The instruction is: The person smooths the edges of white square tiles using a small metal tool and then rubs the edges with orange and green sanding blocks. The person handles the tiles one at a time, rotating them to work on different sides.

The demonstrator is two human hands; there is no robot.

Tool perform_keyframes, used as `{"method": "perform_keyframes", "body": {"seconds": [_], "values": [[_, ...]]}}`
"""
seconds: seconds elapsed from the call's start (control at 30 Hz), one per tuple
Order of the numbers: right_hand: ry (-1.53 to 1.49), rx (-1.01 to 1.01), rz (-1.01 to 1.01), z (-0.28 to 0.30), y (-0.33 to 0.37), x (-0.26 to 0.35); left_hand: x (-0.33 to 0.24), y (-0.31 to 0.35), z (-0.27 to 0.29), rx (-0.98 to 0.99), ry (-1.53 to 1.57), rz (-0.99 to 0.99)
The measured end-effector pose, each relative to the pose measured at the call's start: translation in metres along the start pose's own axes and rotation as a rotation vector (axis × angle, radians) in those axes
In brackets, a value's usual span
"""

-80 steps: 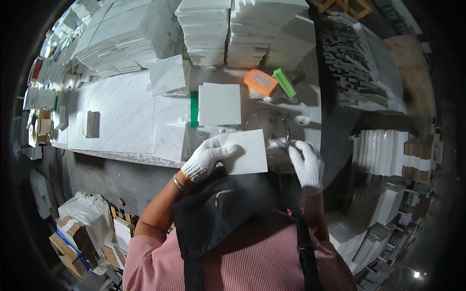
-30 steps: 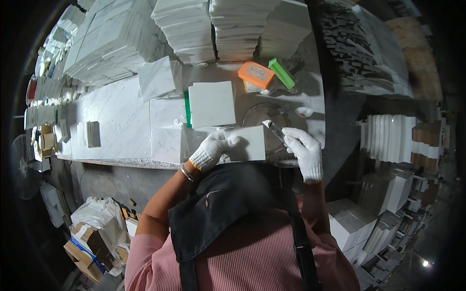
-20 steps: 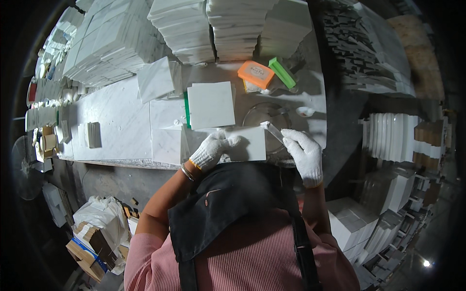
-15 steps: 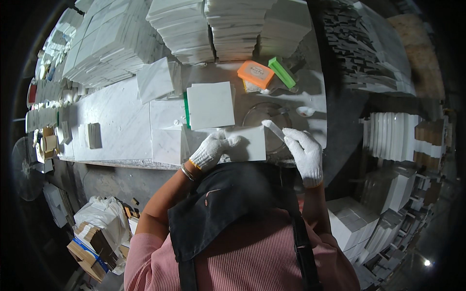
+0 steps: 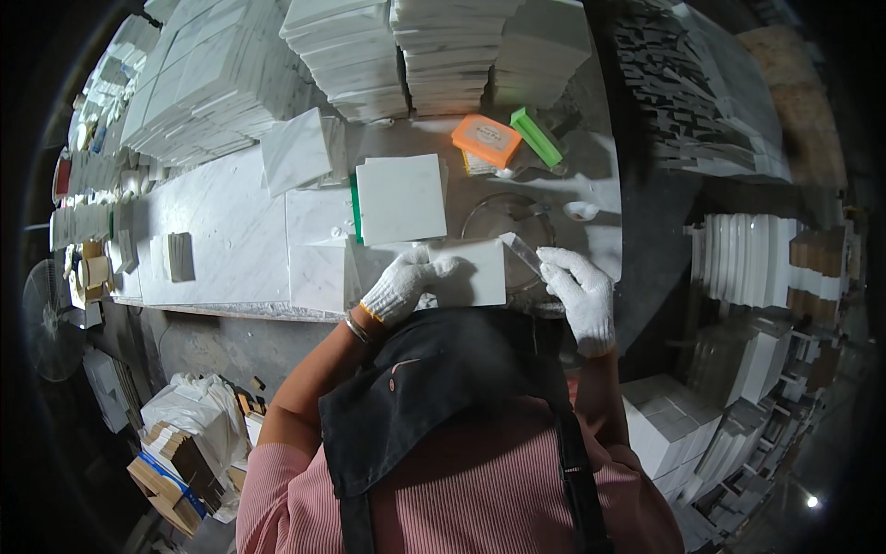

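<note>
The work appears to be partway through a single piece: a white square stone tile (image 5: 480,277) lies at the near edge of the desk (image 5: 406,138), its visible face bare. The white-gloved left hand (image 5: 406,284) has its fingers clamped on the tile's left side, thumb on top. The white-gloved right hand (image 5: 580,294) has its fingers pinched on a slim, flat, pale grey blade (image 5: 524,250), whose whitish tip is at the tile's far right corner; whether they touch, I cannot tell.

Just beyond the tile, a neat pile of white square tiles (image 5: 401,198) sits on the desk; whether those are finished or waiting does not show. A round, clear, shallow dish (image 5: 464,224) is partly behind the blade. With both hands engaged, this tile seems not yet done.
</note>
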State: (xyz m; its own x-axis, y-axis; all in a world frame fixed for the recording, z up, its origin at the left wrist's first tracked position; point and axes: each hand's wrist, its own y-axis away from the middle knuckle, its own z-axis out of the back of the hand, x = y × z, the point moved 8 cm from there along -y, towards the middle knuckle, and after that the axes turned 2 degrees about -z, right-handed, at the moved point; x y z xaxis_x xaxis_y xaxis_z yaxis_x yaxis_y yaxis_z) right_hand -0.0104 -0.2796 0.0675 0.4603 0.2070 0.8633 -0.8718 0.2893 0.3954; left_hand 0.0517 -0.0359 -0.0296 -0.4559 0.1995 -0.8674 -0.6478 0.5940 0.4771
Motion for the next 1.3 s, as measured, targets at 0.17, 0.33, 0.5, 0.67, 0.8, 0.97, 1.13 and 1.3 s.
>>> {"method": "perform_keyframes", "body": {"seconds": [0.17,0.33,0.5,0.67,0.8,0.97,1.13,1.3], "values": [[0.037,0.008,0.014,-0.001,0.001,-0.005,0.001,0.000,0.002,-0.010,-0.091,0.007],[0.058,0.004,0.038,0.003,0.004,-0.014,0.027,-0.005,0.008,-0.030,-0.069,0.047],[0.016,-0.063,-0.002,0.011,0.003,-0.015,0.027,-0.005,0.010,-0.033,-0.126,0.000],[0.598,-0.162,0.370,0.004,-0.015,-0.031,0.005,-0.005,0.009,-0.016,-0.493,-0.126],[0.381,-0.397,0.040,0.037,-0.018,-0.021,0.021,-0.004,0.000,0.000,0.329,-0.017],[0.373,-0.506,0.138,0.074,-0.048,-0.033,0.008,-0.005,-0.004,0.050,0.205,-0.020],[0.230,-0.287,0.170,0.063,-0.095,-0.062,0.011,-0.006,0.006,-0.020,-0.104,-0.007],[-0.085,-0.217,0.178,0.059,-0.074,-0.058,0.013,-0.005,-0.001,0.006,0.192,0.019]]}}
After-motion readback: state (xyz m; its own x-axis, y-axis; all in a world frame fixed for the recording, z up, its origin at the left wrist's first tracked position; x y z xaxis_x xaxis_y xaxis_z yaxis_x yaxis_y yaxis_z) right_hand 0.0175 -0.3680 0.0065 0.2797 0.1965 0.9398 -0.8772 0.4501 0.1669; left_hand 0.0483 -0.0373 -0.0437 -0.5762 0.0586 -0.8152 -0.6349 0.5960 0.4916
